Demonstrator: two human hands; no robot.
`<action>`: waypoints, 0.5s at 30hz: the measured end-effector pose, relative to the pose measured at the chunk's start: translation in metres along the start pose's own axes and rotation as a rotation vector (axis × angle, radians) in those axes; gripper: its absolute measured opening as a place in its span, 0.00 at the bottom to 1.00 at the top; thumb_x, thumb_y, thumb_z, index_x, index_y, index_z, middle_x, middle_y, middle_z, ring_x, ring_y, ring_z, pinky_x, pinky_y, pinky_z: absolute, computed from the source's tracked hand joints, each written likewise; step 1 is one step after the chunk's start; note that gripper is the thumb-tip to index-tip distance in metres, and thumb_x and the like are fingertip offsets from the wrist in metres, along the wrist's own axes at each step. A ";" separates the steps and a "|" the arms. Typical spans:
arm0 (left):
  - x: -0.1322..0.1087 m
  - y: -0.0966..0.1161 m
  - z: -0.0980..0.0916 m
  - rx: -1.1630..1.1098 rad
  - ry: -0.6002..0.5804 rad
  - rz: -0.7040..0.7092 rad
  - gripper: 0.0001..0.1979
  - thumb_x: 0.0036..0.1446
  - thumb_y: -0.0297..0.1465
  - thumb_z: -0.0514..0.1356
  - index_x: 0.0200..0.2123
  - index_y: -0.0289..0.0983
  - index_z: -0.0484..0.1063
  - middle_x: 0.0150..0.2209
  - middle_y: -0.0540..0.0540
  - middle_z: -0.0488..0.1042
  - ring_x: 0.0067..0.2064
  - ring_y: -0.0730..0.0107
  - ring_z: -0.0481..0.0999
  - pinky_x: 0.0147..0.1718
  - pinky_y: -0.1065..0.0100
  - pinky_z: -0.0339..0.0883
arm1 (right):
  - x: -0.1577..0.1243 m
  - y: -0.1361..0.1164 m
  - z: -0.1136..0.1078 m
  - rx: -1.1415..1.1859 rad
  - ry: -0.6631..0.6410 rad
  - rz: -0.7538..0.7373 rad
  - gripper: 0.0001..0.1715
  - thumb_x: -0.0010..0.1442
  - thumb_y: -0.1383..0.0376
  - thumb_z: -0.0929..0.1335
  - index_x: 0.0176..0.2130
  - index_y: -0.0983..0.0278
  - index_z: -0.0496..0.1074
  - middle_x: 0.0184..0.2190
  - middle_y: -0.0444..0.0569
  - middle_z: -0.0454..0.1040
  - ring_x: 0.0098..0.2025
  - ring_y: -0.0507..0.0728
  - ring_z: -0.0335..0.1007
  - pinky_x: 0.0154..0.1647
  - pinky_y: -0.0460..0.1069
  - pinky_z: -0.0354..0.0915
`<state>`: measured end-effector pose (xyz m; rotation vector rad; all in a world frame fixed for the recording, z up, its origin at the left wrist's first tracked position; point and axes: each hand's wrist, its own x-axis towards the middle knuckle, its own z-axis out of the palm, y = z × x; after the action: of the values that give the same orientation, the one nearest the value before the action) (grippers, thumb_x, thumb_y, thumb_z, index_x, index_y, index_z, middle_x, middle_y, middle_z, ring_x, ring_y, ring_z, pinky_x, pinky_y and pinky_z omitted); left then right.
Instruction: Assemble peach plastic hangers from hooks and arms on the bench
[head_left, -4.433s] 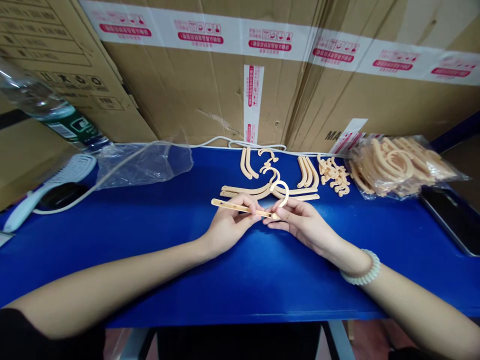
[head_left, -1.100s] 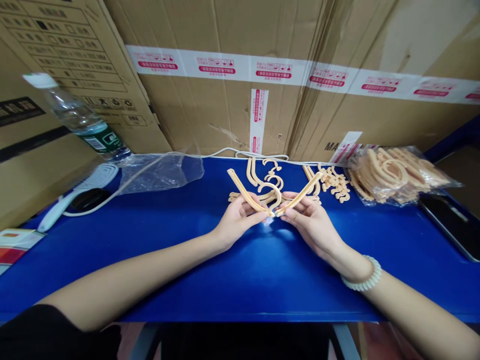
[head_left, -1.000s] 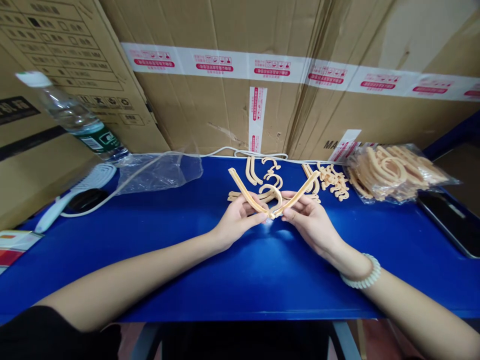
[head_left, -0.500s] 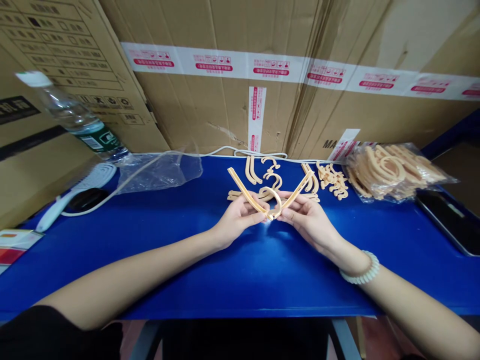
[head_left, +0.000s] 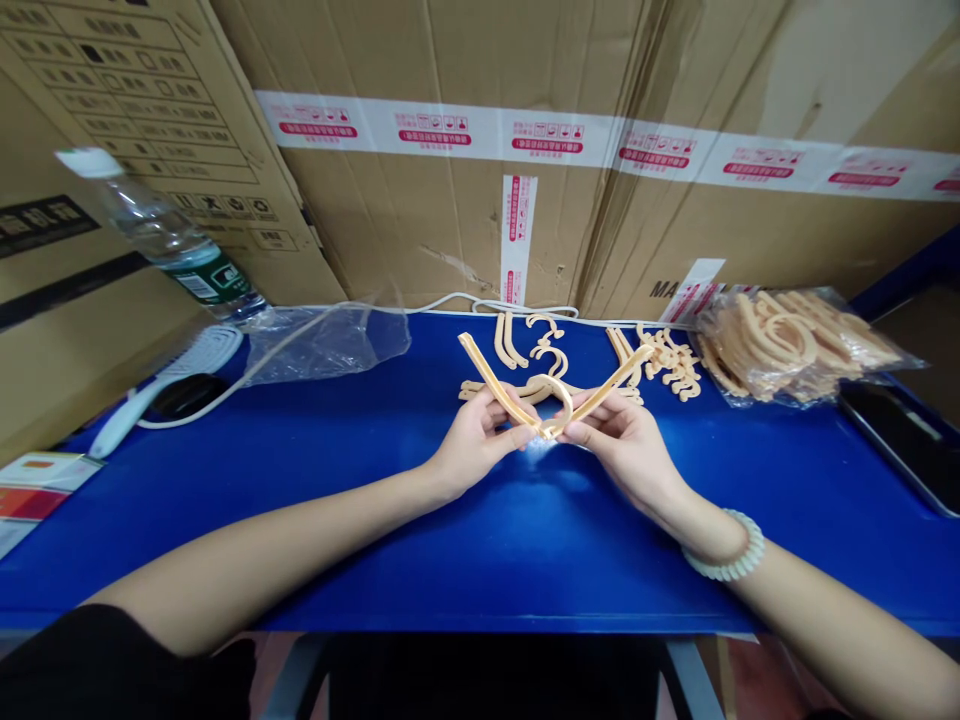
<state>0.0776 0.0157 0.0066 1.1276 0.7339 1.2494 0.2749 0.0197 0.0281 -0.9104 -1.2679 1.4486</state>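
Pinches by left hand and right hand on left bar and right bar, respectively, could dislodge the hook if uneven.

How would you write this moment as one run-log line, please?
left hand: holds left hanger arm; right hand: holds right hanger arm; hook: at their inner ends; joint: unclear; bagged parts: at right

The hanger arms look like smooth, low-sheen plastic, the tabletop slick and glossy, the cardboard box matt and creased, the clear bag thin, crinkled plastic film, the phone smooth and shiny.
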 end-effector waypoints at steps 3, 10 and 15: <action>-0.001 0.000 0.001 0.028 0.043 -0.007 0.22 0.47 0.31 0.74 0.40 0.37 0.66 0.33 0.48 0.78 0.35 0.67 0.79 0.27 0.72 0.71 | -0.001 0.000 0.001 -0.031 0.022 -0.022 0.17 0.48 0.63 0.81 0.36 0.62 0.77 0.33 0.46 0.82 0.34 0.56 0.80 0.42 0.53 0.77; -0.002 0.001 0.004 0.061 0.091 -0.028 0.23 0.46 0.31 0.75 0.38 0.37 0.65 0.32 0.49 0.78 0.36 0.67 0.80 0.29 0.72 0.74 | -0.005 -0.003 0.006 -0.116 0.038 -0.037 0.13 0.50 0.62 0.80 0.35 0.63 0.79 0.34 0.47 0.83 0.34 0.56 0.80 0.42 0.53 0.78; -0.004 0.002 0.005 0.058 0.080 -0.014 0.22 0.47 0.31 0.74 0.36 0.38 0.64 0.32 0.49 0.79 0.36 0.67 0.81 0.35 0.69 0.76 | -0.006 0.000 0.009 -0.087 0.100 -0.022 0.16 0.49 0.61 0.81 0.36 0.63 0.78 0.32 0.47 0.82 0.33 0.57 0.80 0.41 0.53 0.79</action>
<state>0.0811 0.0108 0.0092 1.1234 0.8414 1.2745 0.2677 0.0111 0.0290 -1.0117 -1.2702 1.3227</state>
